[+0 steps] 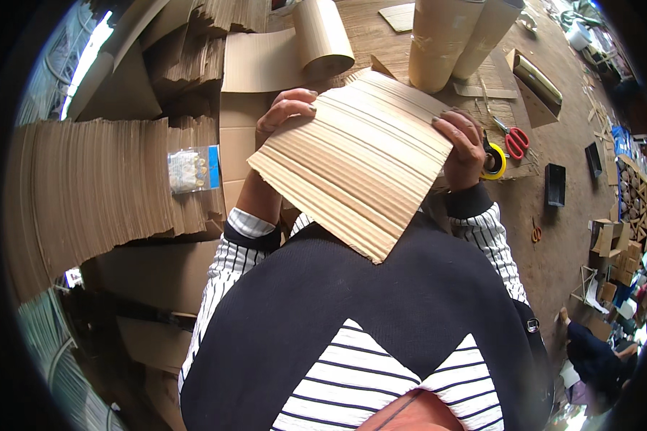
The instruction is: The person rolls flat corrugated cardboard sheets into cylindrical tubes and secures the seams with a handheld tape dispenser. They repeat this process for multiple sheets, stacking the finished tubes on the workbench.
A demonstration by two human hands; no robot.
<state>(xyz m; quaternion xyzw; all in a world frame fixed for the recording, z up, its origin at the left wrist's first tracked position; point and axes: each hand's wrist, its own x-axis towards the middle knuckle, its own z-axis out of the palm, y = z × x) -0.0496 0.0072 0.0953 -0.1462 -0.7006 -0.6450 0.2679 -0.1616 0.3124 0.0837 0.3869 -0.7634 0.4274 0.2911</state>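
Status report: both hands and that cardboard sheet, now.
Left hand and right hand both gripping the corrugated cardboard sheet by its side edges. Sheet raised, tilted, close to the chest. Cardboard tubes stand beyond it, not touching.

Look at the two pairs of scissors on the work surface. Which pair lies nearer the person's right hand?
The red-handled scissors, lying just beyond the right hand beside the yellow tape roll. The orange-handled scissors lie farther off, toward the person's right.
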